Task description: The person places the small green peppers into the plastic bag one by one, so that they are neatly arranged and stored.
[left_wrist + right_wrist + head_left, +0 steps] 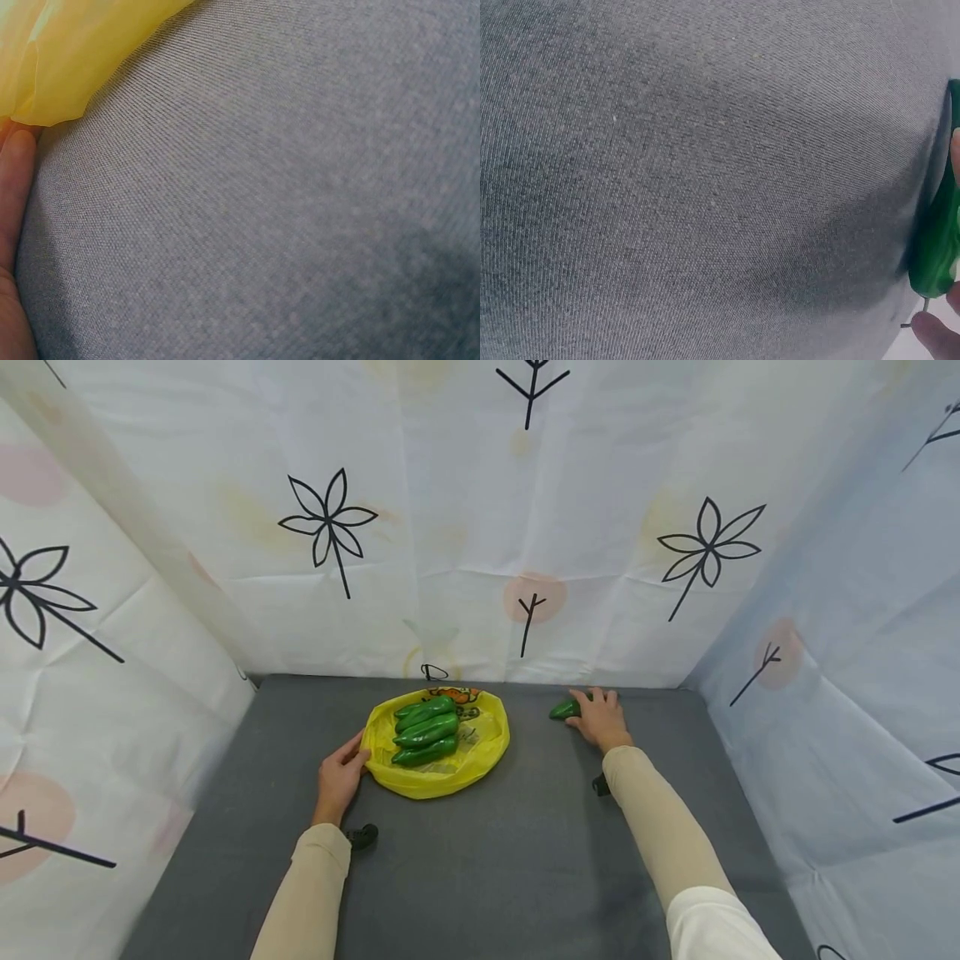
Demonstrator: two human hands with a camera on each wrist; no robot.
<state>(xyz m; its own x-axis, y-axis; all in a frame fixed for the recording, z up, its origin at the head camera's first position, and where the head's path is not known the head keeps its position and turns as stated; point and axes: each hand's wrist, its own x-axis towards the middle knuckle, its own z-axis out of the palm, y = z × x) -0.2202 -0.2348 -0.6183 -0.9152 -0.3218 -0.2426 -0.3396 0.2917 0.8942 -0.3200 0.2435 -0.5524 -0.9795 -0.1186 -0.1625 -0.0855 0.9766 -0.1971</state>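
A yellow plastic bag (491, 752), its mouth spread into a round, lies on the dark grey cloth left of the middle. Several long green peppers (426, 731) are side by side inside it. My left hand (341, 777) holds the left rim of the bag; in the left wrist view the thumb (16, 187) is right at the yellow edge. Toward the back right, my right hand (600, 718) grips another green pepper (562, 710), which lies on the cloth. The right wrist view catches this pepper (934, 255) at its right edge, with fingertips around it and a thin stem below.
The grey cloth surface (480, 877) ends at the back against a white patterned curtain (450, 627). Similar curtains hang on the left (135, 710) and right (825, 693). A dark wrist device (363, 837) shows beside the left wrist, another (601, 785) beside the right.
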